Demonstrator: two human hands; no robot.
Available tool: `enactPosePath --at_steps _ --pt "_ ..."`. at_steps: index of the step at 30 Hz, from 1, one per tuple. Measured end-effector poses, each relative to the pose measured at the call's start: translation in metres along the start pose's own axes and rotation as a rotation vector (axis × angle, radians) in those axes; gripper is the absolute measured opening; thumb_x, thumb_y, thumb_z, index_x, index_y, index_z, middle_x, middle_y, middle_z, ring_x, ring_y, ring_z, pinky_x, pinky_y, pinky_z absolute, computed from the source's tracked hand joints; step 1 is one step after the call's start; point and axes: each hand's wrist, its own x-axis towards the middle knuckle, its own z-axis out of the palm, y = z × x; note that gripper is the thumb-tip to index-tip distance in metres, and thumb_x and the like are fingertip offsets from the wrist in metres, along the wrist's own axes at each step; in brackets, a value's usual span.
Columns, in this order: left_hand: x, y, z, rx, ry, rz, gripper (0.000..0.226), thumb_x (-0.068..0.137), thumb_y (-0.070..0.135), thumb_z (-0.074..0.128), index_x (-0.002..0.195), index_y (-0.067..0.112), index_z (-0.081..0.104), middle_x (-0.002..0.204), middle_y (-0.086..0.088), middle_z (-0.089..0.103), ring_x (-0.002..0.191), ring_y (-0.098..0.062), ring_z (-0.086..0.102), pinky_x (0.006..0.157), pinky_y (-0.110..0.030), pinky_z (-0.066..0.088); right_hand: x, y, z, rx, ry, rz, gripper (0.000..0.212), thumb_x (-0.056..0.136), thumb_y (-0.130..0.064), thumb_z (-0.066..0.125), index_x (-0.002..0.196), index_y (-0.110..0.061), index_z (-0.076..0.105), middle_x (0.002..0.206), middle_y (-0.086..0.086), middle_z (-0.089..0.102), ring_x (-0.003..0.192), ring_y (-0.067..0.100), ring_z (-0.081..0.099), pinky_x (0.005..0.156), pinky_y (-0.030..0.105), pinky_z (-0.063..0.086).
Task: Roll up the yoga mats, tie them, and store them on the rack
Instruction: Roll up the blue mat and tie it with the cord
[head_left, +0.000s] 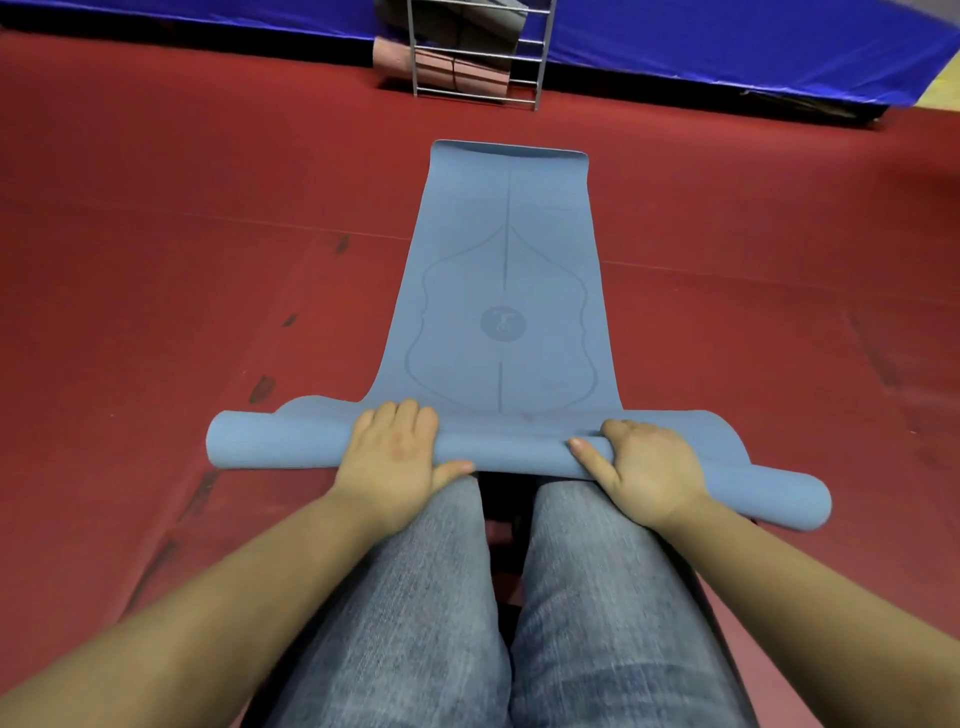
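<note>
A light blue yoga mat (506, 291) lies on the red floor, stretching away from me, with printed alignment lines and a round logo. Its near end is rolled into a tube (270, 441) lying across just beyond my knees. My left hand (397, 457) grips the roll left of centre, fingers curled over the top and thumb on the near side. My right hand (641, 467) grips it right of centre, fingers over the far side and thumb along the roll. The metal rack (478, 57) stands at the far wall with a pink rolled mat (441, 67) and a grey one on it.
My legs in blue jeans fill the lower middle. Red floor matting (156, 260) spreads to both sides of the mat. A blue padded barrier (727, 41) runs along the back behind the rack.
</note>
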Motion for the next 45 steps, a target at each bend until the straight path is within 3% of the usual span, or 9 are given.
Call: enactPosePath --at_steps 5,8,13,17,25,28,32,35,45 --pt "0.036 -0.018 -0.008 -0.292 -0.457 -0.111 0.051 0.085 0.072 0.036 0.081 0.021 0.036 0.083 0.003 0.047 0.083 -0.023 0.047 0.068 -0.033 0.03 -0.021 -0.01 0.008 0.017 0.244 0.065 0.056 0.083 -0.063 0.033 0.086 -0.011 0.055 0.083 0.006 0.051 0.073 0.031 0.054 0.063 0.039 0.043" --pt "0.044 -0.018 -0.009 -0.374 -0.574 -0.154 0.047 0.085 0.069 0.039 0.079 0.022 0.037 0.078 0.006 0.045 0.08 -0.021 0.045 0.066 -0.033 0.029 -0.026 -0.012 0.016 -0.045 0.258 0.051 0.071 0.084 -0.075 0.027 0.087 -0.01 0.057 0.08 0.006 0.053 0.073 0.029 0.051 0.072 0.043 0.042" --pt "0.035 -0.014 -0.011 -0.275 -0.326 -0.119 0.051 0.087 0.066 0.037 0.093 0.015 0.043 0.087 0.001 0.046 0.083 -0.023 0.043 0.07 -0.033 0.032 0.013 -0.008 -0.001 -0.082 -0.023 0.108 0.071 0.077 -0.083 0.027 0.08 -0.015 0.046 0.079 0.006 0.062 0.077 0.03 0.061 0.061 0.034 0.034" --pt "0.023 -0.004 0.003 0.0 -0.078 0.028 0.059 0.076 0.067 0.033 0.07 0.012 0.052 0.066 -0.006 0.05 0.056 -0.027 0.052 0.051 -0.034 0.044 0.029 -0.004 -0.002 0.025 -0.192 0.132 0.065 0.077 -0.081 0.031 0.078 -0.018 0.046 0.083 0.002 0.062 0.086 0.027 0.061 0.062 0.032 0.033" --pt "0.067 -0.019 -0.009 -0.388 -0.668 -0.199 0.048 0.083 0.069 0.046 0.082 0.022 0.036 0.077 0.009 0.044 0.082 -0.021 0.044 0.069 -0.033 0.031 0.007 -0.01 0.021 -0.1 0.289 0.001 0.055 0.086 -0.058 0.035 0.075 -0.009 0.057 0.071 0.009 0.05 0.065 0.03 0.049 0.063 0.037 0.041" --pt "0.062 -0.018 -0.007 -0.366 -0.62 -0.215 0.057 0.08 0.075 0.041 0.086 0.019 0.04 0.083 0.006 0.044 0.09 -0.023 0.046 0.072 -0.033 0.031 0.014 -0.011 0.019 -0.104 0.206 0.024 0.066 0.082 -0.07 0.026 0.076 -0.01 0.055 0.07 0.007 0.054 0.065 0.029 0.052 0.063 0.036 0.041" --pt "0.043 -0.006 -0.007 0.013 -0.401 -0.092 0.1 0.054 0.081 -0.004 0.112 0.019 0.05 0.112 -0.004 0.043 0.108 -0.024 0.039 0.089 -0.035 0.031 0.047 -0.01 0.003 -0.089 -0.129 0.051 0.073 0.078 -0.082 0.013 0.078 -0.018 0.048 0.089 0.006 0.066 0.089 0.028 0.061 0.07 0.034 0.036" --pt "0.04 -0.002 -0.002 -0.019 -0.373 -0.076 0.102 0.054 0.086 0.008 0.11 0.013 0.053 0.102 -0.006 0.05 0.097 -0.029 0.049 0.087 -0.038 0.034 0.059 -0.011 -0.002 0.007 -0.283 0.113 0.067 0.081 -0.079 0.022 0.073 -0.019 0.05 0.087 0.004 0.065 0.093 0.027 0.061 0.067 0.031 0.035" --pt "0.094 -0.024 0.003 -0.301 -0.797 -0.149 0.05 0.079 0.071 0.05 0.091 0.023 0.039 0.095 0.0 0.054 0.088 -0.022 0.047 0.071 -0.031 0.033 0.023 -0.003 0.024 -0.103 0.118 0.078 0.074 0.059 -0.079 0.047 0.093 -0.015 0.06 0.084 0.006 0.056 0.082 0.031 0.054 0.082 0.044 0.04"
